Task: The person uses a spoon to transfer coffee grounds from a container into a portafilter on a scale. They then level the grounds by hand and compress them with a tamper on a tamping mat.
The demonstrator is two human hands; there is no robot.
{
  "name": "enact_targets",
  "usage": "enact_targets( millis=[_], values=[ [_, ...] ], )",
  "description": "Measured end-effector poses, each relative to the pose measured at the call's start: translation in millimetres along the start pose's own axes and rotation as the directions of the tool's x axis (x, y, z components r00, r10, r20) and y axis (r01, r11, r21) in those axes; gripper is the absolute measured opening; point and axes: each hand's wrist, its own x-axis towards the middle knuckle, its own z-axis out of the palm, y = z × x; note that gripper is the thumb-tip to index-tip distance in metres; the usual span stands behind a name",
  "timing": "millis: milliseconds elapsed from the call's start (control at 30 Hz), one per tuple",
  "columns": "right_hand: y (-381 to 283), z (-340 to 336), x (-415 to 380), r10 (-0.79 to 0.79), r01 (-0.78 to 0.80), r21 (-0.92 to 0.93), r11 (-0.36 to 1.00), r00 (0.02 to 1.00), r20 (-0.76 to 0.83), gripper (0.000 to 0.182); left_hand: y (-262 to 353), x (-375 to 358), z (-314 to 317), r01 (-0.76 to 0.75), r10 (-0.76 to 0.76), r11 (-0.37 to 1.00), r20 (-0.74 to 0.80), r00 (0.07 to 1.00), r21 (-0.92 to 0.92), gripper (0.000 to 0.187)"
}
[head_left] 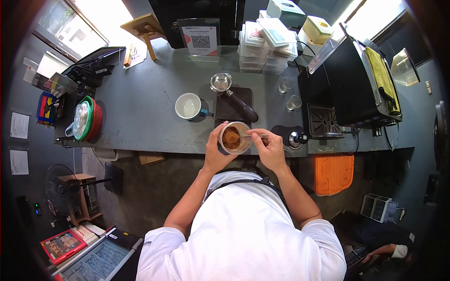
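Observation:
My left hand (217, 153) is wrapped round a clear round tub (241, 149) at the counter's front edge. Brown powder that looks like ground coffee (231, 137) lies inside it. Between the fingers of my right hand (272, 151) is the handle of a spoon (248, 136); its tip dips into the powder, where I cannot see it fully. Just beyond the tub, a portafilter (242, 107) rests partly on a dark square mat (242, 95), its metal basket pointing away from me. To its left stands a white mug (188, 107) with a dark handle.
A tamper (294, 139) sits right of my right hand. Two small glasses (294, 102) stand near a black espresso machine (344, 79). Stacked plastic boxes (267, 44) and a QR-code sign (200, 40) line the back. Baskets (97, 119) are at left. Another person's arm (382, 251) shows lower right.

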Motion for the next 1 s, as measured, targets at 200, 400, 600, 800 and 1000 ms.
enact_targets(
  millis=[200, 400, 600, 800, 1000],
  values=[
    [1, -4, 9, 0.071, -0.073, 0.047, 0.996, 0.997, 0.032, 0.021, -3, 3, -5, 0.052, -0.049, 0.992, -0.028, 0.998, 0.116, 0.089],
    [-9, 2, 39, 0.034, -0.04, 0.077, 0.996, 0.997, 0.073, 0.021, -1, 27, -14, 0.064, -0.035, 0.966, -0.117, 0.992, 0.249, 0.088],
    [-4, 10, 69, 0.027, -0.037, 0.069, 0.997, 0.989, 0.143, 0.021, 0, 44, -16, 0.146, -0.074, 0.947, -0.247, 0.966, 0.286, 0.088],
    [-18, 13, 87, -0.007, -0.006, 0.103, 0.995, 0.992, 0.129, 0.023, -4, 59, -16, 0.155, -0.089, 0.958, -0.264, 0.96, 0.243, 0.089],
    [-23, 16, 105, -0.031, 0.019, 0.115, 0.993, 0.994, 0.104, 0.021, -5, 72, -17, 0.195, -0.122, 0.951, -0.288, 0.95, 0.241, 0.089]
  ],
)
